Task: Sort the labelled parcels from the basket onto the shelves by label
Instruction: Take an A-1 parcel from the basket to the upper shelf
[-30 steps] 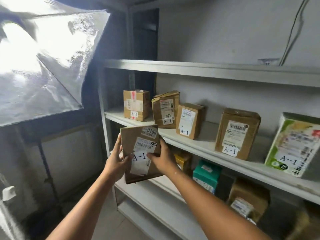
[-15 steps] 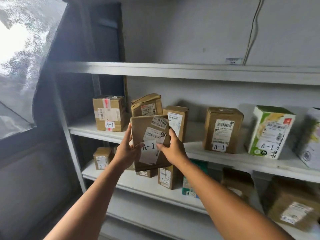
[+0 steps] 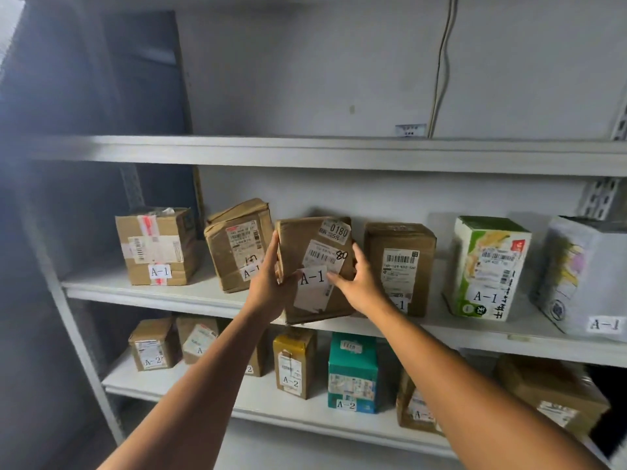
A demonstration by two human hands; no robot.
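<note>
- The middle shelf point(image 3: 152, 295) carries boxes marked A-1.
- The brown parcel point(image 3: 295, 239), labelled A-1, stands tilted at that shelf's front edge, between a crumpled box point(image 3: 237, 245) and a taller box point(image 3: 400, 266).
- The left hand point(image 3: 268, 283) grips its left edge.
- The right hand point(image 3: 359, 283) grips its right edge, thumb on the label.

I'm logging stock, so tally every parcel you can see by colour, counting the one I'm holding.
Brown cardboard parcels: 9, counting the held parcel
Yellow parcel: 1
Teal parcel: 1
Green-and-white parcel: 1
Pale grey-white parcel: 1
Total: 13
</note>
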